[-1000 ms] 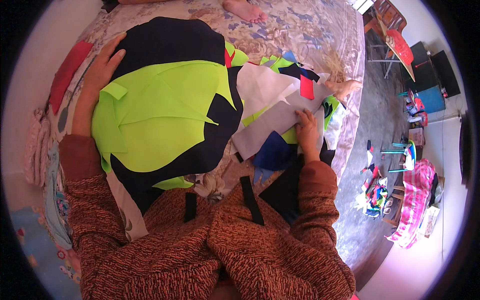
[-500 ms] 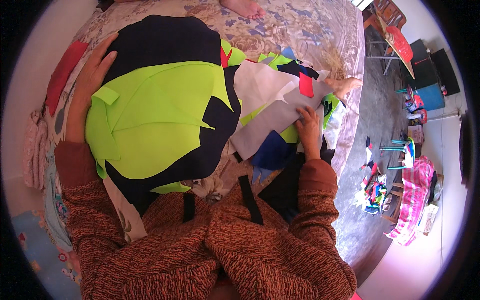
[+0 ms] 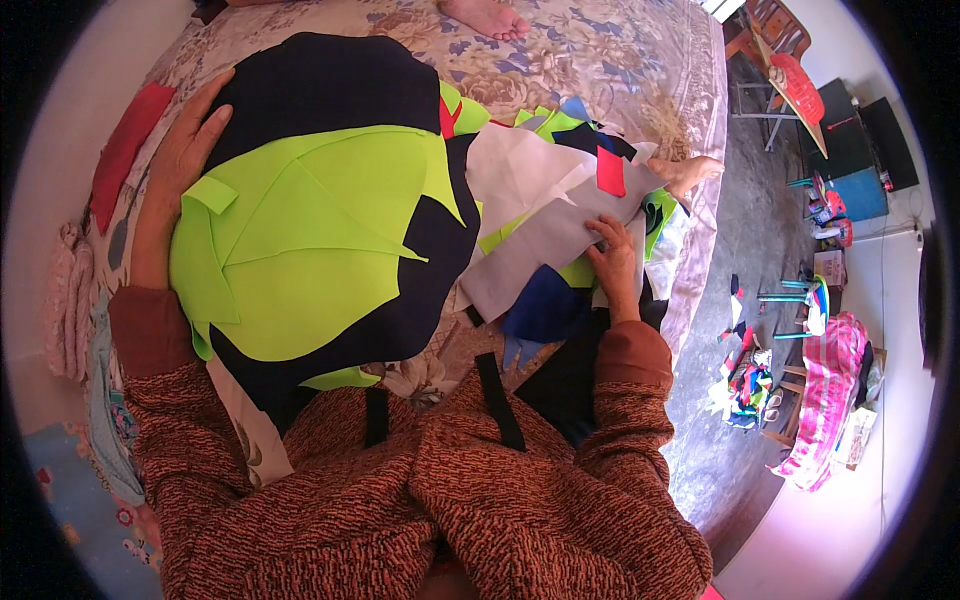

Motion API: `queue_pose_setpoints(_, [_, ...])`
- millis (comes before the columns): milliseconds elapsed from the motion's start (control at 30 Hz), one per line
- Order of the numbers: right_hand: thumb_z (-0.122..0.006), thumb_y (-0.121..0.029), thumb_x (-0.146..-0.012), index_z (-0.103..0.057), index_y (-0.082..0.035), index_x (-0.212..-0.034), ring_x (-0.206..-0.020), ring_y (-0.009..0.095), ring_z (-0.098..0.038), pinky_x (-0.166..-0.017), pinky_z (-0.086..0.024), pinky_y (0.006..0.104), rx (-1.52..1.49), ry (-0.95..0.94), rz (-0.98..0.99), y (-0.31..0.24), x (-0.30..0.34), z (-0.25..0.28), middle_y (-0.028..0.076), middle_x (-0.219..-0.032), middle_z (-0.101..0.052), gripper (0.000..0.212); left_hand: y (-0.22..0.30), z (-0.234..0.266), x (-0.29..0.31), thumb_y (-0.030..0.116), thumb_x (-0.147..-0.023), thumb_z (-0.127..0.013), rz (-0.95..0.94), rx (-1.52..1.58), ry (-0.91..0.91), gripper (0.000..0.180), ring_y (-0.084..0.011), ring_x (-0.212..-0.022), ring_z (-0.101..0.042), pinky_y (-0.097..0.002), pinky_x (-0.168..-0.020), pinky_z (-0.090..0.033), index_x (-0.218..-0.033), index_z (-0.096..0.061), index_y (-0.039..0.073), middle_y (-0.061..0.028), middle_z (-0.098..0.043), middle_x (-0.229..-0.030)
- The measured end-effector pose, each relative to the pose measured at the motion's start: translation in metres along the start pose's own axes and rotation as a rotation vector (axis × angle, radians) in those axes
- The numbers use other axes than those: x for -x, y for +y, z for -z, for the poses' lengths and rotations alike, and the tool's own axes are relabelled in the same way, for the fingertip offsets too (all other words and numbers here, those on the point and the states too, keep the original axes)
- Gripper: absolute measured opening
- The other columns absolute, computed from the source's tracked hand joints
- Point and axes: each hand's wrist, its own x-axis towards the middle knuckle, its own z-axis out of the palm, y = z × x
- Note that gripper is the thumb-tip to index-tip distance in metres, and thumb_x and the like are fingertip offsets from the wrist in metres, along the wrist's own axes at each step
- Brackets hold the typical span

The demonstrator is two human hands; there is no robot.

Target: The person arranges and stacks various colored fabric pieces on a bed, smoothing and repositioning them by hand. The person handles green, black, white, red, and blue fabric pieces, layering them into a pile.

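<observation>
A large piece of black fabric (image 3: 320,85) lies on the bed, with lime-green fabric pieces (image 3: 310,260) spread on top. My left hand (image 3: 195,130) rests along its left edge, fingers stretched out. On the right, my right hand (image 3: 612,255) touches a long grey fabric piece (image 3: 540,240); its fingers are bent and apart, with the tips on the cloth. A small red fabric piece (image 3: 611,172) lies on the grey one. White fabric (image 3: 515,165) sits above it, and a dark blue piece (image 3: 545,305) lies just below.
The flowered bed sheet (image 3: 590,60) spreads under everything. Someone's bare foot (image 3: 487,17) is at the far edge, and another bare foot (image 3: 690,172) is beside the scraps. A red cloth (image 3: 130,150) lies at far left. Down on the floor sits a heap of coloured scraps (image 3: 748,385).
My right hand has shifted slightly left on the grey fabric, and its fingers are more bent. My left hand and the large fabric pieces stay nearly where they were.
</observation>
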Motion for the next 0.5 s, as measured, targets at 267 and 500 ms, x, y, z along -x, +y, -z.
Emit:
queue_pose_setpoints(267, [-0.061,-0.002,-0.075,-0.066,-0.017,-0.110,-0.116,0.034,-0.051,-0.099,-0.042,0.0396,0.035,0.031,-0.019,0.0034,0.0005,-0.0031,0.012,-0.126,-0.057,0.038,0.0052,-0.0027,0.0023,0.037,-0.096,-0.046,-0.038,0.003,0.050,0.052,-0.0271,-0.135,-0.036,-0.0345,-0.112,-0.024,-0.140,-0.044,0.010,-0.0142,-0.042,-0.144])
queue_pose_setpoints(500, [-0.058,0.002,-0.075,-0.066,-0.019,-0.111,-0.117,0.034,-0.050,-0.100,-0.041,0.0398,0.080,0.091,-0.071,-0.0009,-0.0036,-0.0038,0.012,-0.129,-0.054,0.042,-0.0003,-0.0032,0.0004,0.031,-0.096,-0.048,-0.011,0.038,0.040,0.049,-0.0272,-0.135,-0.037,-0.0340,-0.112,-0.024,-0.139,-0.044,0.009,-0.0148,-0.043,-0.143])
